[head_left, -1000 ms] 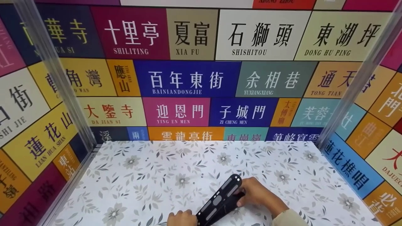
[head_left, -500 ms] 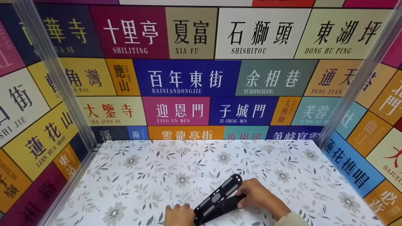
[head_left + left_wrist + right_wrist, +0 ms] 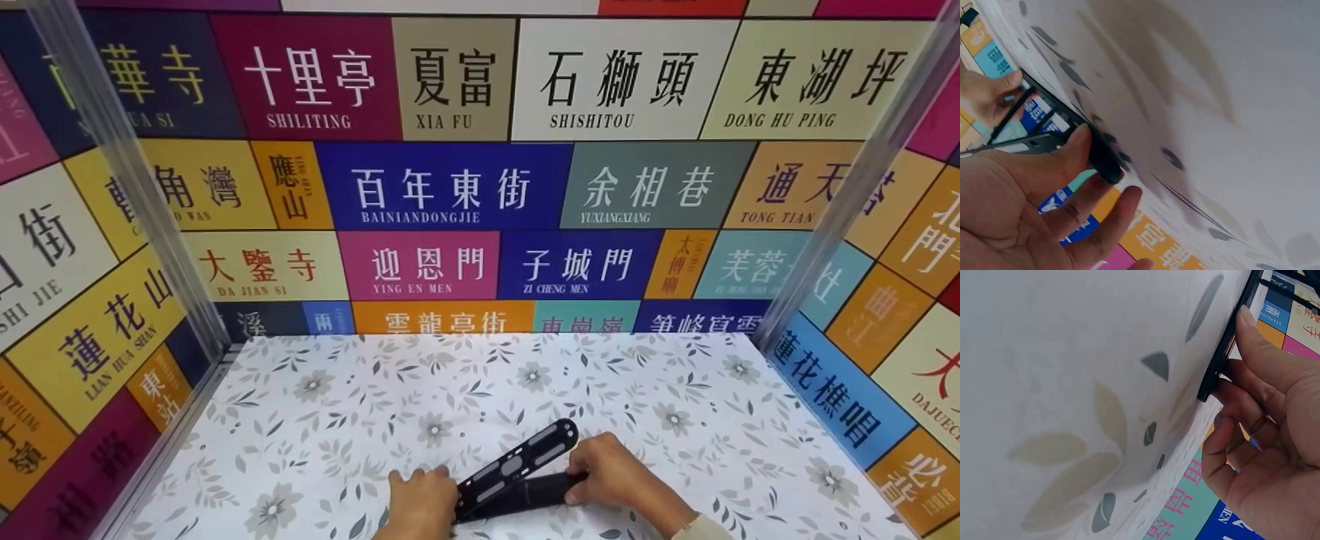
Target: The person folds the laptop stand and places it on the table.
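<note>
**Stand (image 3: pixel 517 496) spreading into a wider V**

Nearest, the left grip (image 3: pixel 420 499) is pinching the stand's joined end between thumb and finger, while its outer fingers are standing away from it. A little farther and to the right, the right grip (image 3: pixel 611 469) is pinching the free end of the lower bar (image 3: pixel 541 491), thumb against fingers. The slotted bar (image 3: pixel 527 456) is slanting away above that, its rounded tip sitting near the right grip.

Compared with 1 second ago, the 2 bars are standing farther apart, the whole stand is lying more crosswise, and more of the left grip is showing. This is suggesting an unfolding in progress, probably only partway, since the angle is looking modest.

The stand is staying low over the near part of the desk (image 3: pixel 360 420); whether it is touching is hard to tell. Farthest off, the sign wall (image 3: pixel 450 187) is rising behind.
</note>
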Action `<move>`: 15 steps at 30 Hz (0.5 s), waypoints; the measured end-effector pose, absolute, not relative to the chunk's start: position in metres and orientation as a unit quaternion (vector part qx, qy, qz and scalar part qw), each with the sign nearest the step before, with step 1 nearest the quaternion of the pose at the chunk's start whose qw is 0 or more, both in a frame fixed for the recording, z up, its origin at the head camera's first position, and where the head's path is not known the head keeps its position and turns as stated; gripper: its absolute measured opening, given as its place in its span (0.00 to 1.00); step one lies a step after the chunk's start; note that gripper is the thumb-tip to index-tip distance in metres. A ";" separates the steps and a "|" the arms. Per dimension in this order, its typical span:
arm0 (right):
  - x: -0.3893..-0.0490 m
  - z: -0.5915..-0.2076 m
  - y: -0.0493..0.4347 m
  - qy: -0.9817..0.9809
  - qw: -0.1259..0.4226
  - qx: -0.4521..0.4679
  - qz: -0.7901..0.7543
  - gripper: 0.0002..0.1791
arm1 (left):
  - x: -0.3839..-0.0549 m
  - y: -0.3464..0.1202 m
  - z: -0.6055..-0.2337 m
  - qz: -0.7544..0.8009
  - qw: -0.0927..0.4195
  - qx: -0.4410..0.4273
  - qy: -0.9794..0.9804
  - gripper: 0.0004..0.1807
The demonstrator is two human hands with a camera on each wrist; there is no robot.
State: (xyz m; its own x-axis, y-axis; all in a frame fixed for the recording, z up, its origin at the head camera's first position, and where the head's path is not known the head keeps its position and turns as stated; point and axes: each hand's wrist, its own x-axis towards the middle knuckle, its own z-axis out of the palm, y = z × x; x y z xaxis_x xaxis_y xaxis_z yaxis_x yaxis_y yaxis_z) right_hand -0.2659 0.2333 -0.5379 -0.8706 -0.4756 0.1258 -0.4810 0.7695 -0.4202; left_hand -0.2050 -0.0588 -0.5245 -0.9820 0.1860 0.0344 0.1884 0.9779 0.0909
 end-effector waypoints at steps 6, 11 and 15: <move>-0.255 -0.536 0.232 -0.942 0.008 0.246 0.227 0.15 | -0.216 -0.067 -0.527 -0.059 0.010 -0.104 -0.993 0.08; -0.247 -0.537 0.230 -0.939 0.019 0.239 0.246 0.14 | -0.224 -0.071 -0.527 -0.063 0.016 -0.109 -0.992 0.08; -0.241 -0.539 0.228 -0.945 0.014 0.221 0.240 0.13 | -0.231 -0.077 -0.531 -0.066 0.033 -0.133 -0.988 0.08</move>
